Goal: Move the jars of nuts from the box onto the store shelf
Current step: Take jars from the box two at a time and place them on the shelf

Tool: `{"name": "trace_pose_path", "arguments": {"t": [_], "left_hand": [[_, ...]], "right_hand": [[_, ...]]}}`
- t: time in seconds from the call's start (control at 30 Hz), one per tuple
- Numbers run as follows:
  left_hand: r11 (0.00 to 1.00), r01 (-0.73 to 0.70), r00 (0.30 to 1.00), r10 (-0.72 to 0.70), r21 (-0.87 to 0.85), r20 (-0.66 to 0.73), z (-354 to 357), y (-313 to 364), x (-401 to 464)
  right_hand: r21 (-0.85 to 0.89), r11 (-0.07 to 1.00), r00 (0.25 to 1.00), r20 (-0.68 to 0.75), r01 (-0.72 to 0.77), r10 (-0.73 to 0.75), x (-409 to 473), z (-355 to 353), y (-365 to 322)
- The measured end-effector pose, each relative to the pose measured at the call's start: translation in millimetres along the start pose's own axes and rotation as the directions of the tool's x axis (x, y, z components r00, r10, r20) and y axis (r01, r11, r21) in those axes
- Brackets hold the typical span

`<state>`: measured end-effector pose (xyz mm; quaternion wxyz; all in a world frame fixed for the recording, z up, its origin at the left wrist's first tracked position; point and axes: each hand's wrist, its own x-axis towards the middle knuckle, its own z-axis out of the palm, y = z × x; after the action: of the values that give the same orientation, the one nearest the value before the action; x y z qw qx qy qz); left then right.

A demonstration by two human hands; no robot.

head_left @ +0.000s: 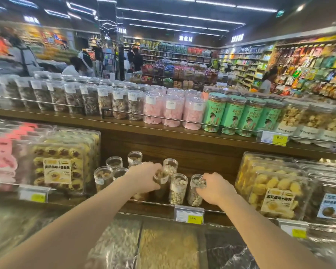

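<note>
At frame centre we grip two jars of nuts on the lower shelf [182, 207] — left hand [145, 176] curled round a dark-filled jar [161, 179], right hand [214, 188] round a pale-nut jar [196, 191]. Another pale jar [177, 188] stands between them, seemingly just apart from both. Bare shelf lies right of the right hand, before the pastry boxes [270, 187].

Green illustrated tins [230, 115], pink-filled jars [172, 113], dark brown wooden shelf [163, 133]

A: What kind of place is this?
B: A shop, a snack or grocery store. Wooden shelves [163, 131] packed with jars, yellow price tags [279, 138] on the rails, wall racks of packets [308, 70], shoppers [267, 80] in the aisles.
</note>
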<state>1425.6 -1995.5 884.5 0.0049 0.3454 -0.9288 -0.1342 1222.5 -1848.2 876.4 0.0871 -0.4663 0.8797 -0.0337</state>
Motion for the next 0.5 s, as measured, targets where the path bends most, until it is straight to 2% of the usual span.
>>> {"name": "trace_pose_path", "arguments": {"t": [0.23, 0.37, 0.5], "left_hand": [[0.973, 0.232, 0.973, -0.232, -0.006, -0.003, -6, -53, -109], [0.916, 0.399, 0.916, -0.400, -0.039, -0.023, -1, -84, -178], [0.832, 0.549, 0.834, -0.551, -0.076, -0.015, 16, -113, -265]], "right_hand": [[-0.040, 0.973, 0.974, 0.030, 0.227, -0.226, -11, 7, -65], [-0.027, 0.915, 0.915, 0.059, 0.402, -0.400, -23, 26, -132], [-0.016, 0.836, 0.825, 0.172, 0.548, -0.538, -51, 57, -202]]}}
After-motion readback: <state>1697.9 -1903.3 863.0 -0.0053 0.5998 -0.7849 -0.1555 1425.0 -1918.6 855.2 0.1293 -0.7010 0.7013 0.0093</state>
